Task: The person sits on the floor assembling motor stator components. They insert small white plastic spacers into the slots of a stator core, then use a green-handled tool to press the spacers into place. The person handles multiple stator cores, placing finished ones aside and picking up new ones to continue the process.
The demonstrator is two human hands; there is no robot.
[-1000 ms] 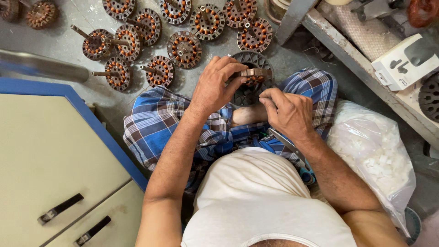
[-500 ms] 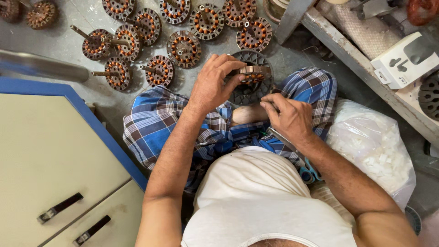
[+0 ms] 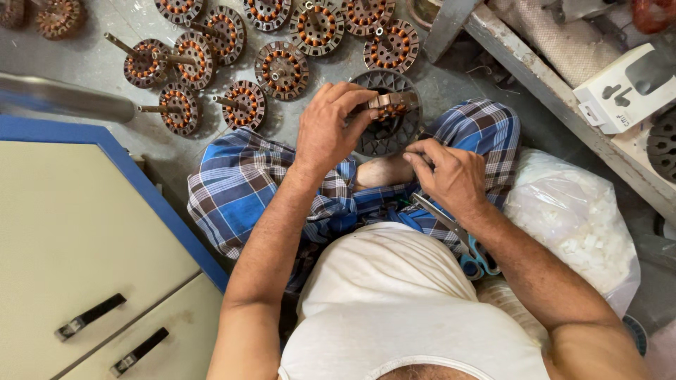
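My left hand [image 3: 329,130] grips a round copper-wound stator [image 3: 391,105] and holds it on edge above a dark slotted disc [image 3: 380,137] on the floor. My right hand [image 3: 451,176] is just below and to the right of it, fingers pinched together close to the disc's edge; I cannot tell what it pinches. I sit cross-legged in a blue checked cloth [image 3: 239,183]. A pair of scissors with blue handles [image 3: 473,255] lies under my right forearm.
Several wound stators [image 3: 282,69], some on shafts, lie on the grey floor ahead. A cream cabinet with blue trim [image 3: 77,232] stands at my left. A clear bag of white bits [image 3: 577,225] sits at my right, beside a wooden shelf [image 3: 549,84] with a white box [image 3: 623,88].
Both hands have barely shifted; my left hand has tilted the stator slightly and my right hand's fingers have closed in toward the disc.
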